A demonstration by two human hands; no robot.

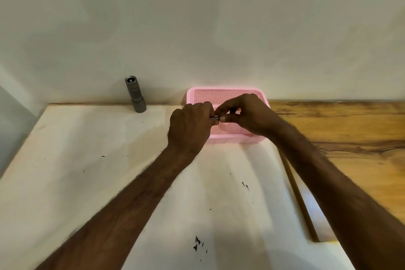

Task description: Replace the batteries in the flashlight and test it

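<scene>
From my remote seat the biggest thing in view is the pale counter (87,182), which runs back to a plain wall; a wood-grain stretch (350,129) adjoins it on the right. At the back, against the wall, sits a pink mesh basket (223,94), and both hands are working just above its near-left part. The left hand (189,126) is fisted, its grip clamped round a small dark cylinder (214,117) that shows only as a short stub with a metal tip. The right hand (247,114) meets it from the other side, thumb and curled fingers pinched on that exposed end. I take the piece for a battery or a battery carrier, but too little of it shows to be sure. Its long axis lies roughly left to right, bridging the two hands. The flashlight (135,94) stands on end at the wall, well apart from the hands and off to their left, long axis upright, with the end that faces me showing a pale centre. The left hand is the nearer one to it, so I judge the reach for the flashlight would go leftward and slightly back from there, once the piece between the hands is sorted.
</scene>
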